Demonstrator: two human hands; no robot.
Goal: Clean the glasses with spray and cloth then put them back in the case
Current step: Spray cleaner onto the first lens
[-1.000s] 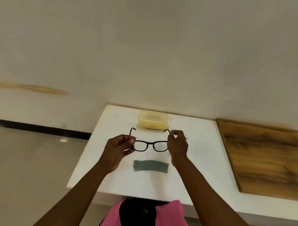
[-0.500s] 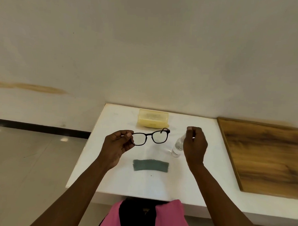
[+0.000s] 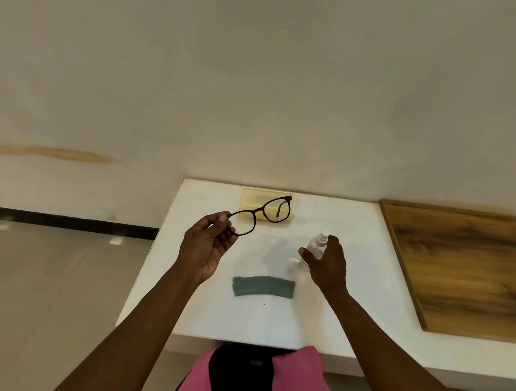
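Our left hand (image 3: 205, 246) pinches the black glasses (image 3: 262, 214) by one end, raised before the yellow case (image 3: 251, 196). Our right hand (image 3: 326, 264) curls around the spray bottle (image 3: 318, 246). Between and below both hands lies the green cloth (image 3: 263, 287).

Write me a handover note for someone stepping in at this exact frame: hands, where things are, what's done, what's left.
Left hand pinches the glasses by one end of the frame, held up over the table, temples open.
Right hand grips the spray bottle, its nozzle pointing up and left toward the glasses.
Cloth lies flat near the front edge, untouched. Yellow case sits at the back by the wall.
Done: glasses out, spray in hand.
Left: spray the lenses, wipe with the cloth, fold the glasses and put them in the case.
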